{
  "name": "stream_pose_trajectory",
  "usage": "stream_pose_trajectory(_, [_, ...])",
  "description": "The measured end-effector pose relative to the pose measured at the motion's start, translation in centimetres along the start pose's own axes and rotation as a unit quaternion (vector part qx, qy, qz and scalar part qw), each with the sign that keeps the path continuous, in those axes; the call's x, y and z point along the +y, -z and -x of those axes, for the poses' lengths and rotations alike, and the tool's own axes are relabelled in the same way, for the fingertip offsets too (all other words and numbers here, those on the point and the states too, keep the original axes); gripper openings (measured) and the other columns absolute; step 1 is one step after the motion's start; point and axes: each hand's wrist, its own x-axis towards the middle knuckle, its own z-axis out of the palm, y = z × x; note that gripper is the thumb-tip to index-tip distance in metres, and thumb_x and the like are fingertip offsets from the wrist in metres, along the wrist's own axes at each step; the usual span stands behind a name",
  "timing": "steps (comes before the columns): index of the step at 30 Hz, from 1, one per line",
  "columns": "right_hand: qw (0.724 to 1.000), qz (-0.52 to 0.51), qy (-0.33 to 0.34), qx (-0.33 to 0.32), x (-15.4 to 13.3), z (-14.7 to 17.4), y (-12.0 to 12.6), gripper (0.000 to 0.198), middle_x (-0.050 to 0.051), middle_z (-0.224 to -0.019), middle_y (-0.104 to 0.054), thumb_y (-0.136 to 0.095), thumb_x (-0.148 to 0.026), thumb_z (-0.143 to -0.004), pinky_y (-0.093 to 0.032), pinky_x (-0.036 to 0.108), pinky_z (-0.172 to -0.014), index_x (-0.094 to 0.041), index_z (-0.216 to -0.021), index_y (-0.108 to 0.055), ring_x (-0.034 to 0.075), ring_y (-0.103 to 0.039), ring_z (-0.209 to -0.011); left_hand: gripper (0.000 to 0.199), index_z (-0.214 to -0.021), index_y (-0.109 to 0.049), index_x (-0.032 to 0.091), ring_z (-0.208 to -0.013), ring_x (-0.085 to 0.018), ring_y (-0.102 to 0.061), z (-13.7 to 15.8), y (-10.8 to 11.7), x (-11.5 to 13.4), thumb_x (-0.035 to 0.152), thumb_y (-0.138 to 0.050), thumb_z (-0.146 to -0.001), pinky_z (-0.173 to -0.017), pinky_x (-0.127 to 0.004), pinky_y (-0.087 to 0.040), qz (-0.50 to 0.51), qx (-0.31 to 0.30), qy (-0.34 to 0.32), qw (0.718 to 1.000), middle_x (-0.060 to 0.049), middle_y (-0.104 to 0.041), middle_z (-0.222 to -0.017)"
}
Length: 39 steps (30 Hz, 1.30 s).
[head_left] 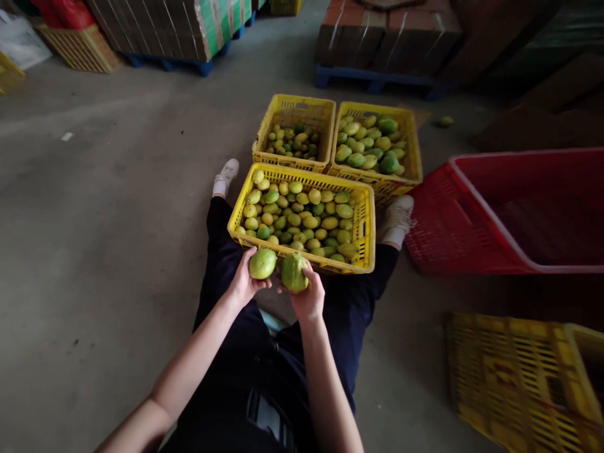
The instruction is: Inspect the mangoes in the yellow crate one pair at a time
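My left hand [243,280] is closed around a smooth yellow-green lemon [262,263]. Close beside it, my right hand [309,301] grips a greener, ridged lemon [293,273]. Both fruits are held up at the near edge of a yellow crate [363,259], which stands between my feet. Many yellow and green lemons [306,221] fill that crate. Behind it are two more yellow crates: the left one [270,119] holds small lemons low down, and the right one [413,145] is fuller, with larger greenish fruit.
A large red crate [438,214] stands to the right, with a yellow crate [509,377] nearer me. Stacked boxes on blue pallets [372,80] line the back. A single fruit [445,121] lies on the concrete floor [117,220] behind the crates.
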Motion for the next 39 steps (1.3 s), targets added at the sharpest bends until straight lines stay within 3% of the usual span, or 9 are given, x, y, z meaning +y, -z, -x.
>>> stream_pose_trajectory(3, [0.994,-0.010,-0.101,-0.029,-0.5,-0.2,0.1,0.038,0.005,-0.064,-0.070,-0.067,-0.052,-0.075,-0.055,0.030,-0.043,-0.017,-0.088,-0.072,0.023,-0.070,-0.059,0.053,-0.073,-0.068,0.015,-0.033,-0.012,-0.050,-0.3,0.4,-0.3,0.060,-0.048,-0.093,-0.030,-0.021,-0.034,-0.048,-0.006,-0.023,0.999,-0.006,-0.065,-0.053])
stream_pose_trajectory(8, [0.976,-0.016,-0.206,-0.069,-1.1,-0.4,0.3,0.039,0.006,-0.057,-0.068,-0.066,-0.054,-0.082,-0.045,0.025,-0.031,-0.014,-0.081,-0.070,0.018,-0.061,-0.041,0.065,-0.072,-0.070,0.016,-0.036,-0.015,-0.051,-0.9,1.6,-0.8,0.075,-0.046,-0.090,-0.037,-0.026,-0.039,-0.141,-0.026,-0.001,0.990,-0.006,-0.060,-0.047])
stream_pose_trajectory(11, [0.986,0.017,-0.161,-0.039,-0.8,-0.5,0.6,0.039,0.002,-0.059,-0.067,-0.073,-0.055,-0.078,-0.045,0.025,-0.033,-0.016,-0.082,-0.068,0.017,-0.060,-0.042,0.062,-0.078,-0.072,0.016,-0.043,-0.017,-0.056,-1.3,2.2,-1.0,0.072,-0.050,-0.091,-0.044,-0.028,-0.045,-0.186,-0.046,-0.003,0.982,-0.007,-0.063,-0.053])
stream_pose_trajectory(15, [0.994,0.105,-0.018,0.008,-0.7,-0.6,1.7,0.041,-0.001,-0.079,-0.072,-0.086,-0.048,-0.070,-0.055,0.025,-0.054,-0.021,-0.096,-0.069,0.016,-0.067,-0.066,0.049,-0.110,-0.070,0.020,-0.080,-0.022,-0.073,-1.4,2.6,-0.9,0.051,-0.084,-0.076,-0.069,-0.031,-0.059,-0.197,-0.060,-0.128,0.970,-0.008,-0.076,-0.097])
stream_pose_trajectory(19, [0.972,0.206,0.101,-0.047,-1.6,-0.5,3.0,0.057,0.001,-0.106,-0.074,-0.096,-0.029,-0.057,-0.059,0.032,-0.084,-0.026,-0.108,-0.070,0.021,-0.069,-0.096,0.074,-0.120,-0.066,0.024,-0.101,-0.025,-0.073,-1.0,3.0,-0.2,0.025,-0.099,-0.053,-0.087,-0.035,-0.061,-0.244,-0.126,-0.198,0.941,-0.009,-0.071,-0.119])
stream_pose_trajectory(22, [0.949,0.259,0.145,-0.104,-2.0,-0.5,3.6,0.063,0.004,-0.119,-0.072,-0.097,-0.023,-0.055,-0.056,0.040,-0.095,-0.027,-0.112,-0.071,0.026,-0.066,-0.109,0.076,-0.121,-0.067,0.023,-0.104,-0.026,-0.073,-0.6,3.2,0.5,0.021,-0.099,-0.052,-0.089,-0.036,-0.061,-0.273,-0.140,-0.211,0.928,-0.011,-0.070,-0.126])
stream_pose_trajectory(26, [0.938,0.268,0.200,-0.091,-1.9,-0.7,3.6,0.060,0.005,-0.119,-0.068,-0.097,-0.023,-0.054,-0.054,0.043,-0.100,-0.027,-0.109,-0.074,0.028,-0.062,-0.116,0.079,-0.125,-0.068,0.022,-0.109,-0.028,-0.072,-0.4,3.2,0.8,0.019,-0.098,-0.052,-0.090,-0.036,-0.061,-0.269,-0.142,-0.219,0.927,-0.013,-0.071,-0.128])
stream_pose_trajectory(31, [0.957,0.228,0.153,-0.092,-2.0,-0.5,3.1,0.064,0.005,-0.113,-0.071,-0.098,-0.022,-0.054,-0.055,0.044,-0.100,-0.026,-0.113,-0.073,0.027,-0.066,-0.110,0.083,-0.132,-0.066,0.022,-0.109,-0.029,-0.072,-0.6,3.4,0.3,0.023,-0.097,-0.056,-0.092,-0.037,-0.060,-0.249,-0.146,-0.205,0.935,-0.013,-0.071,-0.128])
stream_pose_trajectory(39, [0.981,0.159,0.077,-0.083,-2.5,0.1,3.1,0.057,0.001,-0.105,-0.076,-0.097,-0.023,-0.053,-0.059,0.033,-0.077,-0.027,-0.101,-0.067,0.020,-0.070,-0.085,0.068,-0.132,-0.064,0.027,-0.119,-0.028,-0.066,-0.8,4.4,-0.3,0.028,-0.091,-0.070,-0.100,-0.037,-0.054,-0.181,-0.189,-0.209,0.942,-0.009,-0.070,-0.127])
